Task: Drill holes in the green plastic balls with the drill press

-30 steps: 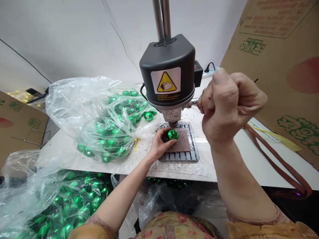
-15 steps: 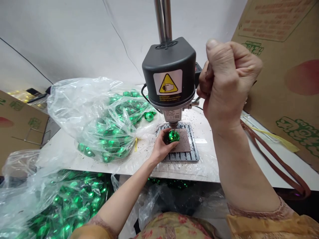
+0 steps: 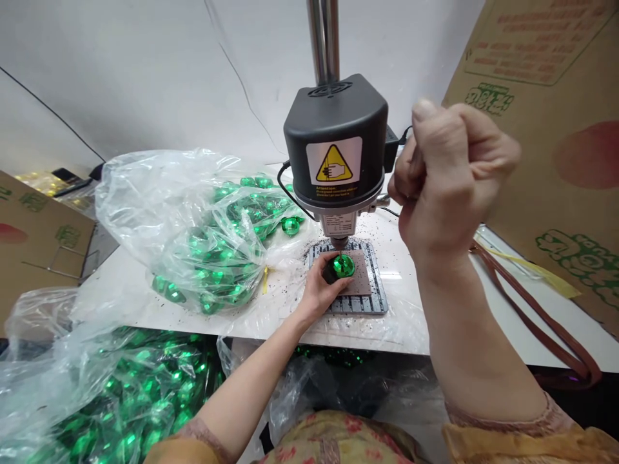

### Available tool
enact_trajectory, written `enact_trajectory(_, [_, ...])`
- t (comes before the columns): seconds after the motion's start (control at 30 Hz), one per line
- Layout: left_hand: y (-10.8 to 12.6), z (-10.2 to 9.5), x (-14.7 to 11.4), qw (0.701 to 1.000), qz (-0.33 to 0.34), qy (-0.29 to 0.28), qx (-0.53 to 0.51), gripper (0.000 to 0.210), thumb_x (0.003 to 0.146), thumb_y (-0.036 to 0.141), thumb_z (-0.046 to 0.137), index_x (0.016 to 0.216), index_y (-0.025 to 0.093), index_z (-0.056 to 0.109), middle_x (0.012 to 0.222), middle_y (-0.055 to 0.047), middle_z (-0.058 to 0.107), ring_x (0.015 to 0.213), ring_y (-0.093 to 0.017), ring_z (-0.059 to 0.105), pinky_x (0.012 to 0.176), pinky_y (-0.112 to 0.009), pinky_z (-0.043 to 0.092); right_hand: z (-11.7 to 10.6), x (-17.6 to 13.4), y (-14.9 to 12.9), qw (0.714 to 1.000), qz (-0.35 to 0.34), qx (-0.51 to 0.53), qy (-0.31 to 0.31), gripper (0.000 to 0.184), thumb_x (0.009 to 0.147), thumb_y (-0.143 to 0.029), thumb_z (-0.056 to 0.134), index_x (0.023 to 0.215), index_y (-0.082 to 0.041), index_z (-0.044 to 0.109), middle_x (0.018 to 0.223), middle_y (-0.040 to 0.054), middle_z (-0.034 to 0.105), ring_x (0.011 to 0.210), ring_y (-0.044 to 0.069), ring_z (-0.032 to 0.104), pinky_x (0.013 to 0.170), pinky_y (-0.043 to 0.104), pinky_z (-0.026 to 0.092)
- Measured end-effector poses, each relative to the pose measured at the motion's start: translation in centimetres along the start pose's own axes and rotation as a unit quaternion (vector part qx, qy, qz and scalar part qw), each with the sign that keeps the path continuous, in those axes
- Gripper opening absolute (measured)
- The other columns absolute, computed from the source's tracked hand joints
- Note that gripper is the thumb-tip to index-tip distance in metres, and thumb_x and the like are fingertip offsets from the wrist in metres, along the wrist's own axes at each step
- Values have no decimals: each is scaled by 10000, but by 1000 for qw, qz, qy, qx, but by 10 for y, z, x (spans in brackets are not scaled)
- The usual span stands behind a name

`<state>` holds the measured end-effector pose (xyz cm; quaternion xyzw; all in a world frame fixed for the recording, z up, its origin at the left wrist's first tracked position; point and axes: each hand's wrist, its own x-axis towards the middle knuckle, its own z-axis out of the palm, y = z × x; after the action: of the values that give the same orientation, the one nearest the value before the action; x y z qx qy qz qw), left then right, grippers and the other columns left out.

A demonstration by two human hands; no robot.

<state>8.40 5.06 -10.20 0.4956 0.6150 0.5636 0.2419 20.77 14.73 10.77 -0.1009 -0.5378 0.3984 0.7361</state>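
Observation:
A bench drill press (image 3: 336, 135) with a black motor housing and a hand-warning label stands in the middle. Below its chuck, my left hand (image 3: 322, 283) curls thumb and fingers around a shiny green faceted ball (image 3: 343, 265), pressing it on a brown board (image 3: 360, 280) over the grey slotted base (image 3: 380, 303). The thin drill bit (image 3: 340, 253) meets the top of the ball. My right hand (image 3: 449, 174) is raised in a fist at the machine's right side, closed on the feed lever, whose short metal stub (image 3: 382, 202) shows; the grip itself is mostly hidden.
A clear plastic bag (image 3: 140, 200) of green balls lies left on the white table (image 3: 406, 316); a loose green ball (image 3: 291, 225) sits beside it. Another bag (image 3: 135, 399) is below the table edge. Cardboard boxes (image 3: 546, 167) flank both sides; a brown strap (image 3: 536, 309) hangs right. Dark shavings surround the base.
The ball and my left hand have shifted slightly right under the bit. My right fist is a little lower and farther right in view; the camera view has also moved slightly.

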Motion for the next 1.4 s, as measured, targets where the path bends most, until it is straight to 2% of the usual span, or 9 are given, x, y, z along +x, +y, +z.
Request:
enact_trajectory(0.1, [0, 0, -1, 1000, -3, -3, -2, 530, 772, 320, 859, 1237, 221, 625, 1212, -85, 699, 1127, -274, 672, 995, -430, 539, -4, -17, -1, 999, -48, -9, 17, 480, 904, -235, 644, 529, -215, 344, 449, -66, 322, 403, 58, 295, 427, 293, 217])
enact_trajectory(0.2, [-2, 0, 0, 1000, 1, -7, -3, 542, 778, 339, 861, 1247, 221, 616, 1223, -91, 691, 1143, -280, 666, 1002, -433, 538, -7, -30, 3, 996, -86, -15, 23, 533, 907, -262, 647, 536, -205, 269, 449, -60, 284, 400, 58, 281, 426, 299, 217])
enact_trajectory(0.37, [-6, 0, -1, 1000, 7, -10, -8, 560, 780, 349, 863, 1264, 232, 606, 1242, -90, 677, 1164, -280, 655, 1015, -439, 530, -9, -41, 9, 989, -138, -29, 51, 560, 918, -238, 622, 539, -174, 214, 476, -64, 225, 425, 25, 266, 514, 282, 313])
enact_trajectory(0.43, [-8, 1, -1, 1000, 9, -10, -13, 562, 777, 349, 866, 1261, 234, 606, 1253, -90, 669, 1172, -279, 650, 1022, -439, 524, -10, -43, 11, 986, -158, -23, 45, 546, 916, -188, 593, 552, -165, 186, 479, -67, 227, 428, 16, 268, 520, 275, 310])
enact_trajectory(0.6, [-10, 1, -1, 1000, 15, -8, -4, 558, 778, 353, 863, 1258, 230, 607, 1262, -94, 667, 1175, -277, 642, 1032, -438, 516, -15, -49, 15, 986, -163, -7, 28, 531, 895, -143, 580, 589, -185, 147, 489, -63, 214, 415, 25, 243, 454, 281, 188])
enact_trajectory(0.83, [-9, 1, -1, 1000, 12, -11, -16, 545, 781, 359, 859, 1243, 221, 605, 1259, -96, 667, 1169, -270, 644, 1043, -434, 511, -20, -55, 22, 985, -169, -16, 43, 550, 870, -195, 623, 580, -186, 156, 476, -54, 198, 412, 42, 187, 452, 306, 163])
enact_trajectory(1.0, [-10, 1, 0, 1000, 26, -5, -11, 541, 776, 374, 864, 1227, 220, 609, 1251, -94, 676, 1175, -271, 647, 1042, -429, 517, -26, -59, 27, 983, -183, -9, 15, 571, 845, -177, 639, 564, -175, 143, 475, -47, 203, 411, 41, 223, 448, 290, 183])
enact_trajectory(1.2, [-9, 0, 0, 1000, 26, -6, 4, 545, 781, 362, 860, 1242, 222, 604, 1248, -94, 670, 1169, -269, 646, 1044, -432, 510, -30, -59, 27, 975, -220, 8, -24, 466, 811, -75, 573, 578, -184, 185, 500, -64, 216, 416, 37, 243, 431, 266, 242])
enact_trajectory(1.4, [-8, 0, -1, 1000, 27, -5, -4, 549, 779, 363, 861, 1241, 221, 601, 1236, -89, 670, 1167, -267, 643, 1038, -428, 508, -36, -64, 34, 970, -240, 3, -38, 447, 819, -96, 558, 578, -190, 194, 475, -67, 237, 396, 45, 244, 417, 276, 260])
